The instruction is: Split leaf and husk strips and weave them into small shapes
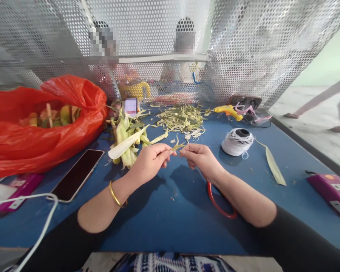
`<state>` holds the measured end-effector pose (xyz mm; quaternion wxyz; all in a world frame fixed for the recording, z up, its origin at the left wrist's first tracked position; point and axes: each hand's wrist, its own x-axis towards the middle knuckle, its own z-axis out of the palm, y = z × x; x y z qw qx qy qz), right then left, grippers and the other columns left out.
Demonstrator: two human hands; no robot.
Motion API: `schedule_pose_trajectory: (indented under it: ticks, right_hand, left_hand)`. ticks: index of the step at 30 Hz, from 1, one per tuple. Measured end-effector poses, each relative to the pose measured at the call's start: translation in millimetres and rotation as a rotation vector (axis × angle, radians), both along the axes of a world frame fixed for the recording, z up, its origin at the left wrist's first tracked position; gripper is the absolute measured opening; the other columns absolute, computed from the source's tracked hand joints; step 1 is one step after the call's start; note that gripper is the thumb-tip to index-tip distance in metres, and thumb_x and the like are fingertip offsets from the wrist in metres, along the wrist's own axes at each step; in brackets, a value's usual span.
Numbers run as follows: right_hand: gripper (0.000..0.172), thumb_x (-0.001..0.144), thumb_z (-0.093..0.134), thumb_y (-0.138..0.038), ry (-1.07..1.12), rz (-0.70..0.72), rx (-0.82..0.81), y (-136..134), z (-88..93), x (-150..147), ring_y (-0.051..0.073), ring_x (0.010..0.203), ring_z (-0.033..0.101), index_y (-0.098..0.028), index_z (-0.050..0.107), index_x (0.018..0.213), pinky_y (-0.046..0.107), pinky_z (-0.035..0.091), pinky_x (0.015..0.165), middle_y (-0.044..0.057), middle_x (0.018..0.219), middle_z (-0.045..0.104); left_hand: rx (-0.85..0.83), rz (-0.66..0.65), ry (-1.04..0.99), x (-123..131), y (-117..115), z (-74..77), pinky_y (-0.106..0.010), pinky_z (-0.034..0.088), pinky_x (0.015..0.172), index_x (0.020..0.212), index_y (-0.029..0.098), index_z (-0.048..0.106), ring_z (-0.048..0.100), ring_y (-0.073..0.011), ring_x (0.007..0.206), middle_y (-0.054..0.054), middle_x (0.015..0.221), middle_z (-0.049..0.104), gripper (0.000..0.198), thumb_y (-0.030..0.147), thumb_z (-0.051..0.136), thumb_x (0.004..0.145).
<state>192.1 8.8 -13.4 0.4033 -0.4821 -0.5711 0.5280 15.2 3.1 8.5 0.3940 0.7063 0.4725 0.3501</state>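
Note:
Near the middle of the blue table (158,230), my left hand (151,160) pinches a thin piece of yellow-green husk (179,146). Close to its right, my right hand (201,156) is closed at the fingertips beside the husk's end; what it pinches is too small to make out. Pale green corn husks (126,141) lie behind my left hand. Beyond both hands is a pile of shredded husk strips (181,118). A spool of white thread (236,142) stands to the right. A red loop handle (219,206) shows partly under my right forearm.
At left are a red plastic bag (82,132), a phone (77,175) and a white cable (47,223). A yellow glue gun (229,112), pink-framed glasses (255,117), a husk strip (274,166) and a purple power strip (333,192) lie right. Perforated metal (147,30) stands behind, people beyond it.

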Motion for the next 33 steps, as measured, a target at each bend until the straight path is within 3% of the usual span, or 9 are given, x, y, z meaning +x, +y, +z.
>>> schedule_pose_trajectory:
  ticks: [5,8,10,13,17,21,26,29,33]
  right_hand:
    - [0.020,0.086,0.050,-0.026,-0.425,-0.026,0.574,-14,-2.8,-6,0.010,0.054,0.042,-0.017,0.055,0.068,0.023,0.032,0.052,-0.003,0.058,0.048]
    - [0.023,0.091,0.043,-0.017,-0.721,0.075,1.004,-24,-1.2,-6,0.012,0.059,0.046,-0.016,0.060,0.075,0.025,0.031,0.055,0.002,0.067,0.054]
    - [0.026,0.092,0.041,-0.015,-0.854,0.114,1.131,-27,1.1,-5,0.012,0.057,0.044,-0.016,0.060,0.074,0.026,0.028,0.053,0.003,0.066,0.053]
    - [0.025,0.091,0.042,-0.015,-0.846,0.114,1.048,-21,6.0,1,0.012,0.059,0.045,-0.016,0.061,0.073,0.026,0.027,0.053,0.003,0.068,0.054]
    - [0.018,0.084,0.053,-0.023,-0.516,0.143,0.588,-2,9.8,12,0.010,0.060,0.047,-0.017,0.058,0.068,0.023,0.032,0.056,-0.001,0.063,0.052]
    - [0.026,0.071,0.064,-0.041,-0.141,0.102,0.095,10,5.8,13,0.007,0.044,0.034,-0.017,0.056,0.064,0.023,0.027,0.045,-0.007,0.047,0.042]
    - [0.029,0.064,0.067,-0.044,0.159,0.047,-0.186,-1,-3.6,-4,0.006,0.040,0.029,-0.018,0.055,0.064,0.022,0.026,0.042,-0.010,0.041,0.034]
    - [0.025,0.072,0.059,-0.042,0.093,0.034,-0.142,-12,-6.4,-13,0.007,0.041,0.031,-0.019,0.052,0.066,0.023,0.027,0.043,-0.009,0.044,0.034]
    - [0.021,0.084,0.047,-0.029,-0.270,-0.017,0.371,-21,-5.3,-16,0.010,0.051,0.037,-0.020,0.047,0.065,0.024,0.030,0.051,-0.004,0.054,0.041]
  left_hand:
    - [-0.032,0.172,-0.044,0,4,-9.5,-0.022,0.048,0.053,0.075,0.017,0.067,0.062,-0.0126,0.053,0.001,0.063,0.065,0.013,0.025,0.058,0.080]
    - [0.009,0.164,0.046,1,2,-12.5,-0.023,0.048,0.054,0.075,0.017,0.066,0.063,-0.0135,0.054,0.001,0.063,0.068,0.008,0.023,0.060,0.077]
    - [0.090,0.106,0.217,2,0,-11.0,-0.022,0.044,0.053,0.072,0.018,0.067,0.062,-0.0134,0.055,0.002,0.059,0.066,0.009,0.018,0.060,0.077]
    - [0.155,-0.057,0.392,3,-4,-6.5,-0.021,0.040,0.053,0.066,0.019,0.068,0.060,-0.0123,0.054,0.003,0.054,0.064,0.016,0.011,0.058,0.076]
    - [0.036,-0.242,0.253,2,-5,-3.7,-0.019,0.043,0.053,0.068,0.018,0.068,0.061,-0.0103,0.052,0.004,0.056,0.066,0.013,0.014,0.060,0.077]
    - [0.060,-0.134,0.059,2,-2,-5.3,-0.018,0.046,0.053,0.072,0.017,0.065,0.061,-0.0094,0.051,0.003,0.060,0.067,0.010,0.015,0.059,0.079]
    - [0.354,0.080,0.098,1,1,-10.5,-0.020,0.048,0.058,0.077,0.017,0.064,0.063,-0.0099,0.055,0.002,0.063,0.068,0.010,0.018,0.057,0.084]
    - [0.512,0.153,0.179,-1,2,-14.0,-0.020,0.047,0.059,0.079,0.017,0.065,0.064,-0.0109,0.058,0.002,0.065,0.068,0.010,0.018,0.057,0.085]
    - [0.676,0.158,0.313,-4,4,-17.1,-0.022,0.046,0.062,0.081,0.018,0.065,0.065,-0.0129,0.064,0.000,0.070,0.070,0.013,0.019,0.055,0.088]
